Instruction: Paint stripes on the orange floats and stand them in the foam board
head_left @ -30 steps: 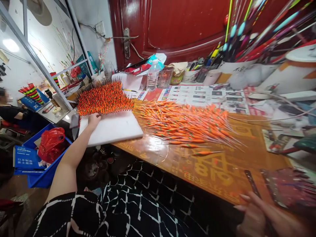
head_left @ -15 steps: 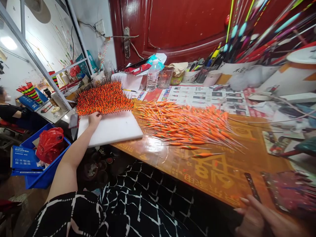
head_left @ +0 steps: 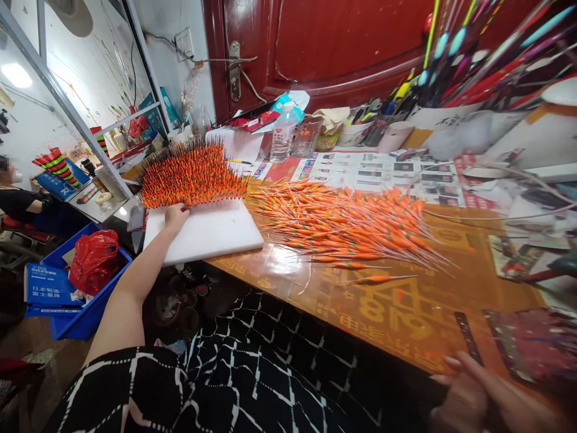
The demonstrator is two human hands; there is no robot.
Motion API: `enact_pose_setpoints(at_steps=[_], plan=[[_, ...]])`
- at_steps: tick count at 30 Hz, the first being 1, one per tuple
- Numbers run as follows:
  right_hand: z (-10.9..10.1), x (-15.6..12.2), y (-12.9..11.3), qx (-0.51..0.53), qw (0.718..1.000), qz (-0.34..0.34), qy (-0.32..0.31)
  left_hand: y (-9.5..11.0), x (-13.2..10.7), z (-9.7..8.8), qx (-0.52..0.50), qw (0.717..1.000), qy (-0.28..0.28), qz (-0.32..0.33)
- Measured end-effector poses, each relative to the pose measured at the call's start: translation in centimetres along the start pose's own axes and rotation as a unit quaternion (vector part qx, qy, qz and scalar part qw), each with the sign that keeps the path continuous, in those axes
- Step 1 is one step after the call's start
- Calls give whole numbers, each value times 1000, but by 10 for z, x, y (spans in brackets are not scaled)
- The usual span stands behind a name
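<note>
Orange-and-black fishing floats (head_left: pixel 192 177) stand in dense rows along the far edge of a white board (head_left: pixel 202 237). The left hand (head_left: pixel 175 218) rests at that edge, its fingers (head_left: pixel 183 207) curled close against the nearest floats (any grip is hidden). Loose floats (head_left: pixel 342 225) lie heaped right of the board on a glossy printed table (head_left: pixel 406 319). Farther right, the right hand (head_left: pixel 464 397) has its fingers (head_left: pixel 469 367) extended, touching a dark strip (head_left: pixel 466 337) or just beside it.

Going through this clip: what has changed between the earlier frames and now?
Very little. The head view drifted slightly, so the scene sits a bit further right in the frame. Nothing was taken or let go. The left hand stayed at the foot of the orange fishing floats on the white board. The right hand stayed near the dark strip. The loose floats look unmoved.
</note>
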State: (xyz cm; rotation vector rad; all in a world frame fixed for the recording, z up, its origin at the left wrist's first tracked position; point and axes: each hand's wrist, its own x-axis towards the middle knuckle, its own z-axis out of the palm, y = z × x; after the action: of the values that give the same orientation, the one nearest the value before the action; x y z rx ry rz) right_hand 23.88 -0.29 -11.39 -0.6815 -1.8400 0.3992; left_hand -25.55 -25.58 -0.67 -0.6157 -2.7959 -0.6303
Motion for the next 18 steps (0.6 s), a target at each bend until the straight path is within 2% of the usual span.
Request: enact_pose_setpoints(at_steps=[2,5,9,11,14,16,18], plan=[[-2,3,-14,-8,999,-29,23,3,-1,-7,6,1000,-1,2],[-4,6,-25,5,999,-35,34,6,-1,-19,16,1000,-2,12],[-2,4,-20,33,999,-9,15,8,-6,-34,75,997,4,34],[0,3,-17,49,998,4,26,18,-11,-38,86,994,17,57],[2,3,-17,86,996,31,19,55,-27,-32,30,990,9,138],[3,5,-18,111,993,46,11,94,-46,-21,-50,976,-44,208],[3,7,-19,128,990,59,11,141,-69,-4,-113,947,-114,279]])
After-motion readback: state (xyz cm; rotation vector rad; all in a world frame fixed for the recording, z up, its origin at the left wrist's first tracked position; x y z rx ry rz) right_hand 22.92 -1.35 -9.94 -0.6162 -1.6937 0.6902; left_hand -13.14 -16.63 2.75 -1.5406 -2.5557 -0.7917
